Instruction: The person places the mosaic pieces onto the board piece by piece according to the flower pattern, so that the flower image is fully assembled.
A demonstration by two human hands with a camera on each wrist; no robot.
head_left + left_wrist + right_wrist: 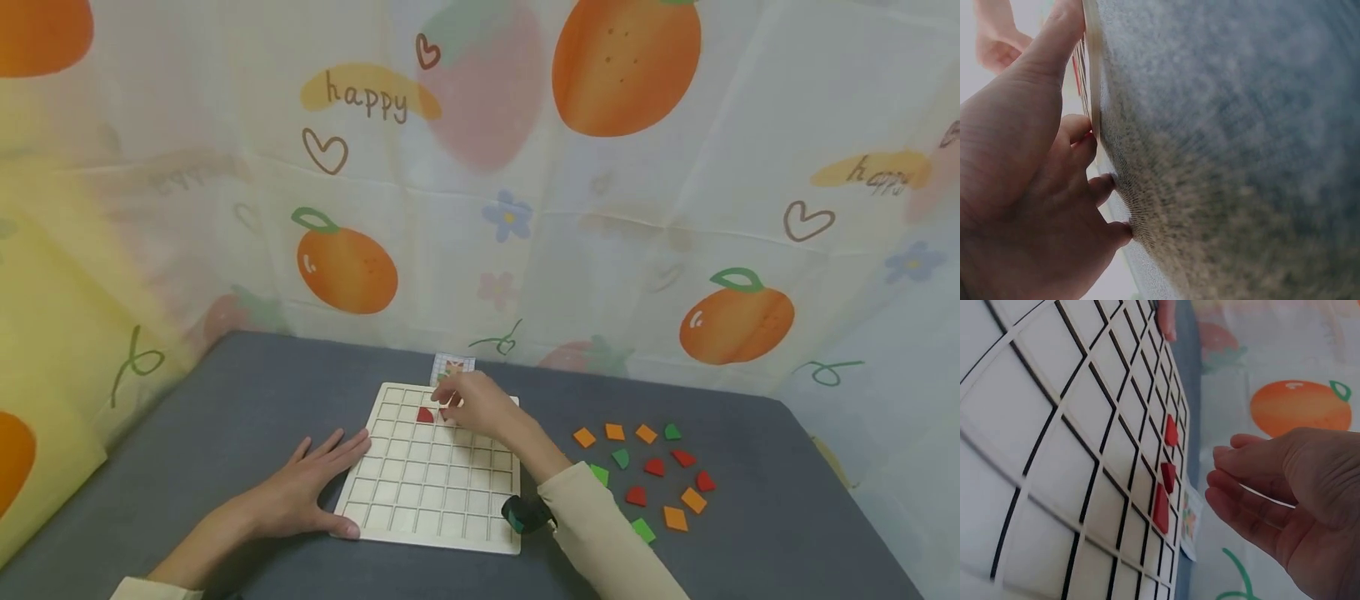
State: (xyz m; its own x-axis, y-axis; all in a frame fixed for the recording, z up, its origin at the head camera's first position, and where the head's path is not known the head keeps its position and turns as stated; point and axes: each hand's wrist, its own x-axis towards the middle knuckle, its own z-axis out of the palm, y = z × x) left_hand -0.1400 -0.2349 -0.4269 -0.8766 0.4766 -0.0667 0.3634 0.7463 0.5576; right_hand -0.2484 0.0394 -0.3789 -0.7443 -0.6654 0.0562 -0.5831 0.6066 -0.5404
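A white grid board point(420, 475) lies on the table in the head view. My left hand point(307, 487) rests at its left edge with fingers spread and thumb on the near corner; in the left wrist view this hand point(1035, 162) touches the board's rim. Above the far part of the board is my right hand point(476, 404), its fingers loosely bent. In the right wrist view the right hand point(1279, 487) hangs apart from the board with nothing visible in it. Red pieces point(1160, 509) lie in the far squares there; one red quarter-round piece point(425, 415) shows plainly in the head view.
Right of the board lie several loose pieces: orange squares point(675, 518), red pieces point(655, 467) and green pieces point(642, 530). A small printed card point(442, 367) sits behind the board's far edge. A fruit-patterned cloth point(600, 208) hangs behind the grey table point(285, 392).
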